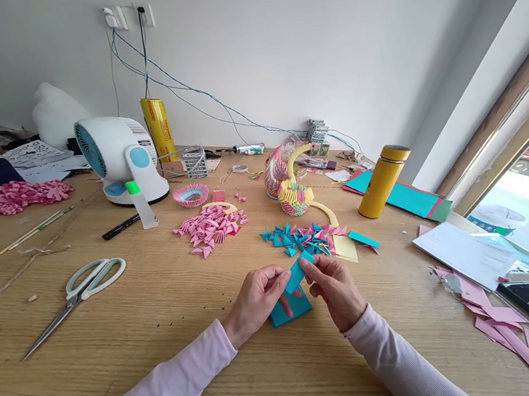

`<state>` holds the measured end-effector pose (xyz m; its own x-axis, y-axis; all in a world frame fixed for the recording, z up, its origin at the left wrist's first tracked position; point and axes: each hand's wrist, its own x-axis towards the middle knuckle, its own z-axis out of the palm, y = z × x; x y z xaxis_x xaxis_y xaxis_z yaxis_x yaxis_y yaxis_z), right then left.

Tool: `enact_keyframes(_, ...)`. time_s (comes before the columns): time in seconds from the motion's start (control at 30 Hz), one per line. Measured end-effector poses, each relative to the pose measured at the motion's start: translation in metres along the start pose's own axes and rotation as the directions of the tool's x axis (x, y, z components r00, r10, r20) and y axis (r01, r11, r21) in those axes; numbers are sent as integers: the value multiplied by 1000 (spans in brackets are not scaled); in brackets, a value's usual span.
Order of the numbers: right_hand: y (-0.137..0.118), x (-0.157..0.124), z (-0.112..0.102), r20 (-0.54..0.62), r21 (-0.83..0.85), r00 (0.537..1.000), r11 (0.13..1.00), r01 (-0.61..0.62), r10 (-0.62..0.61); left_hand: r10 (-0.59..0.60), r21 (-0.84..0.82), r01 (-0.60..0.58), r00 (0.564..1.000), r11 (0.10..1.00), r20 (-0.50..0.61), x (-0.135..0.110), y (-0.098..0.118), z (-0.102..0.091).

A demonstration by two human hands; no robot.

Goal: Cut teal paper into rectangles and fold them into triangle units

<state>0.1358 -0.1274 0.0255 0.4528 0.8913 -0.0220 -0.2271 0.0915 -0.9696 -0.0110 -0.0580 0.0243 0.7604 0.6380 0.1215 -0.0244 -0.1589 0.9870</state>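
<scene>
Between my two hands is a small blue paper strip (298, 275), held slanting above the table. My left hand (261, 298) pinches its lower left end between thumb and fingers. At the upper right end, my right hand (333, 283) grips it the same way. Just beneath lies a stack of blue paper (291, 314), partly covered by my left fingers. Beyond my hands is a pile of folded blue and pink paper triangles (296, 238), with a pale yellow paper square (345, 248) at its right side.
Open-handled scissors (80, 293) lie at left. Pink folded pieces (211, 227), a white fan (123, 157), a glue bottle (143, 208) and woven paper figures (295, 196) stand farther back. A yellow flask (383, 181) and pink paper strips (509, 326) are at right.
</scene>
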Motion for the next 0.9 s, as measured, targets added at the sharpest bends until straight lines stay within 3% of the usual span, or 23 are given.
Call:
enact_keyframes(0.2, 6, 0, 3, 47, -53, 998, 998, 42, -39, 11, -55, -11, 1000, 998, 0, 9, 4, 4)
enact_keyframes(0.43, -3, 9, -10, -140, 38, 983, 991, 128, -121, -35, 95, 35, 999, 995, -3, 8, 3, -3)
enact_keyframes(0.57, -3, 11, -14, -64, -30, 993, 994, 101, -103, 25, 133, -16, 997, 991, -67, 15, 11, -8)
enact_keyframes(0.7, 3, 11, -12, 18, -67, 994, 992, 107, -106, 44, 128, -40, 999, 991, -27, 25, 11, 0)
enact_keyframes(0.9, 2, 15, -15, -169, 27, 975, 989, 148, -142, -43, 5, 44, 998, 999, -53, 21, 0, 4)
